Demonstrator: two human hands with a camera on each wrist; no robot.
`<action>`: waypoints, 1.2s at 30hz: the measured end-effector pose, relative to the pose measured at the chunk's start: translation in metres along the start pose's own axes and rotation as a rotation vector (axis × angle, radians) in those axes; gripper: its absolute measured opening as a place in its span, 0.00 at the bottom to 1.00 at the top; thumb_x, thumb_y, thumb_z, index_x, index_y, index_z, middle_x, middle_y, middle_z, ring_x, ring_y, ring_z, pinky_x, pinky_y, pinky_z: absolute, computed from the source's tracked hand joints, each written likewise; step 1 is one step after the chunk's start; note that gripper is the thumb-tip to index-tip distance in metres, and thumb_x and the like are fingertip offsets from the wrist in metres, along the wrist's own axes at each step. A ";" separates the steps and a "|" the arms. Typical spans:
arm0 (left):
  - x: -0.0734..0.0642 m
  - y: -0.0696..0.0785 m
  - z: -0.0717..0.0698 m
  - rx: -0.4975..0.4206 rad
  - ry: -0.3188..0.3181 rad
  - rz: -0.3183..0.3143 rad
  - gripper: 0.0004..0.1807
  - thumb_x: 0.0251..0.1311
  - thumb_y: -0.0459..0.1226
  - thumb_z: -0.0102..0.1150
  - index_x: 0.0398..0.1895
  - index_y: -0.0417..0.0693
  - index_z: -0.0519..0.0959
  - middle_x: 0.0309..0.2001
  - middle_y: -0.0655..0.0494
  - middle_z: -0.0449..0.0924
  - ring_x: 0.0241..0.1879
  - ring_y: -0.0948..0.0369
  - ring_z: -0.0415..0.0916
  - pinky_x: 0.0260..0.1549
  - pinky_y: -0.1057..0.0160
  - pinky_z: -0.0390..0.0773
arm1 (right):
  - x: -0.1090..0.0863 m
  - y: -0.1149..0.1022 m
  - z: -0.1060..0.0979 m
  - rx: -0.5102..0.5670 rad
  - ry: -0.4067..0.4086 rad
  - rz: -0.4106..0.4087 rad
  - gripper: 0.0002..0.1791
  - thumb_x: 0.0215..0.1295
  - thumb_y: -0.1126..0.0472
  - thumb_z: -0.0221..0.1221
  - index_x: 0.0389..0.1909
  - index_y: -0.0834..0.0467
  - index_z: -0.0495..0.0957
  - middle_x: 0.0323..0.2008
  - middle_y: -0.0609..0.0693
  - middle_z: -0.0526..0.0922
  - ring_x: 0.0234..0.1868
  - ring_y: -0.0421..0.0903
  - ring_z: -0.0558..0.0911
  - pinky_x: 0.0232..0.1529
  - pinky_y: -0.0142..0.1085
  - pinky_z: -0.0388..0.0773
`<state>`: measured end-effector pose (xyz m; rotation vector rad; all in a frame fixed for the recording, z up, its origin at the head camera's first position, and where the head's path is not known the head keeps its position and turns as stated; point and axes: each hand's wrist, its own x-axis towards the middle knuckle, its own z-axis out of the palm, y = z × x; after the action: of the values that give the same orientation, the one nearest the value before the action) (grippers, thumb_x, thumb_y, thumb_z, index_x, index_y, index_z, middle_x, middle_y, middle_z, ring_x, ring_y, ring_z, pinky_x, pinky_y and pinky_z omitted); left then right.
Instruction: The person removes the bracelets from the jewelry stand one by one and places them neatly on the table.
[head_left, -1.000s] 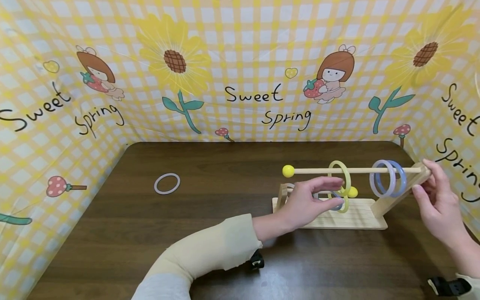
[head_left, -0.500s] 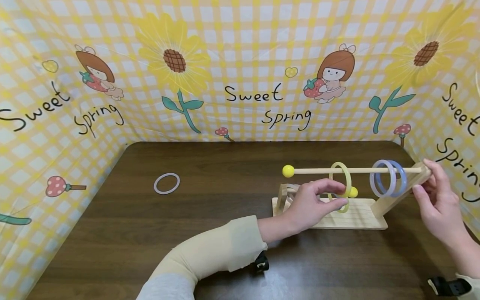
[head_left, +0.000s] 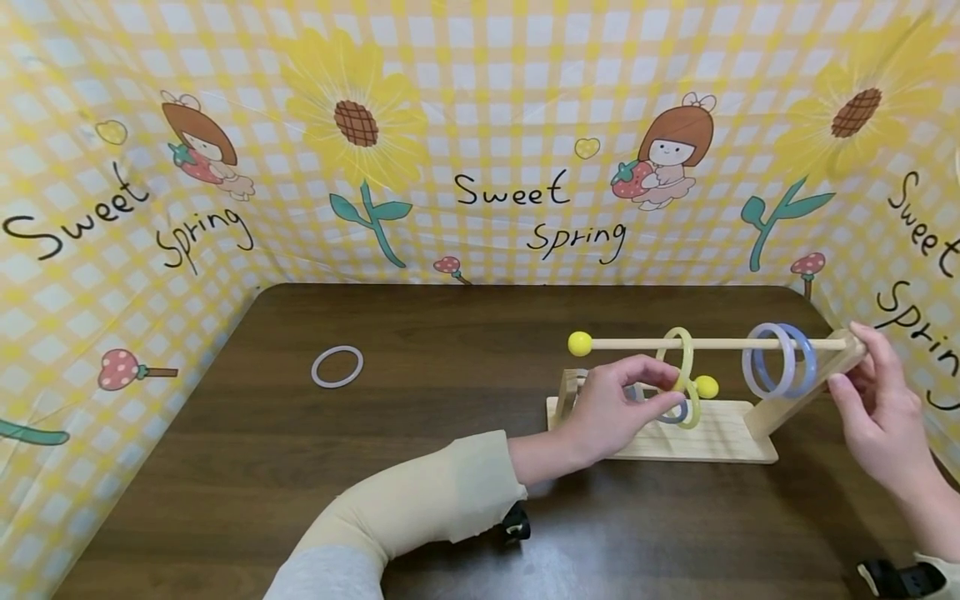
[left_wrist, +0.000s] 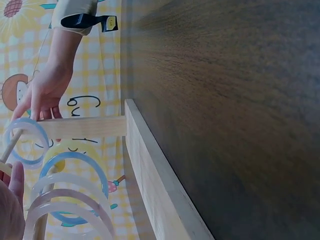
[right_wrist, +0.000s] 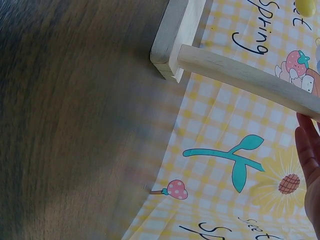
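A wooden ring stand [head_left: 720,429] has two horizontal rods tipped with yellow balls. My left hand [head_left: 611,408] pinches a yellow ring [head_left: 686,358] that hangs on the upper rod [head_left: 630,343]. Below it, another yellow ring [head_left: 693,414] is at the lower rod, beside a blue ring [head_left: 675,412]. In the left wrist view, a blue ring [left_wrist: 97,172] and several pale rings [left_wrist: 75,192] hang on the lower rod. A lilac ring [head_left: 787,367] and a blue ring [head_left: 808,367] circle the upper rod's right end. My right hand [head_left: 885,408] holds the slanted post's top [head_left: 847,350] between thumb and fingers.
A single pale lilac ring [head_left: 337,367] lies flat at the table's left. The dark wooden table [head_left: 225,475] is enclosed by a yellow checked cloth [head_left: 510,100] at the back and sides.
My left hand moved slightly right, then back left, with the yellow ring on the upper rod shifting slightly left at the end. The right hand stays at the post.
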<state>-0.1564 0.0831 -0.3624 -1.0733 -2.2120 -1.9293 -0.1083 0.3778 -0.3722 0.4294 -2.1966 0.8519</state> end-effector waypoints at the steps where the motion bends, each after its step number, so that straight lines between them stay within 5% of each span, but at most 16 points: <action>1: 0.000 0.000 -0.001 0.004 0.004 0.003 0.09 0.57 0.32 0.68 0.41 0.43 0.83 0.37 0.58 0.85 0.37 0.77 0.76 0.26 0.73 0.75 | 0.000 -0.001 0.000 -0.001 -0.001 0.000 0.26 0.68 0.77 0.47 0.66 0.72 0.56 0.53 0.24 0.70 0.42 0.22 0.71 0.41 0.14 0.63; 18: -0.011 -0.001 -0.025 -0.067 -0.016 0.008 0.08 0.60 0.29 0.65 0.42 0.38 0.80 0.38 0.50 0.83 0.34 0.71 0.76 0.30 0.68 0.79 | 0.001 -0.002 -0.001 -0.026 -0.005 -0.012 0.24 0.74 0.67 0.47 0.66 0.71 0.57 0.52 0.23 0.69 0.40 0.21 0.70 0.40 0.14 0.63; 36: -0.023 0.003 -0.056 -0.045 -0.026 0.006 0.09 0.59 0.28 0.65 0.42 0.37 0.80 0.40 0.50 0.83 0.40 0.70 0.79 0.32 0.64 0.82 | 0.000 -0.001 0.001 -0.022 0.003 -0.004 0.24 0.71 0.74 0.47 0.66 0.72 0.56 0.52 0.24 0.69 0.40 0.22 0.70 0.40 0.14 0.62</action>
<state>-0.1607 0.0226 -0.3560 -1.1164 -2.1858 -1.9831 -0.1081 0.3767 -0.3725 0.4212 -2.1994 0.8248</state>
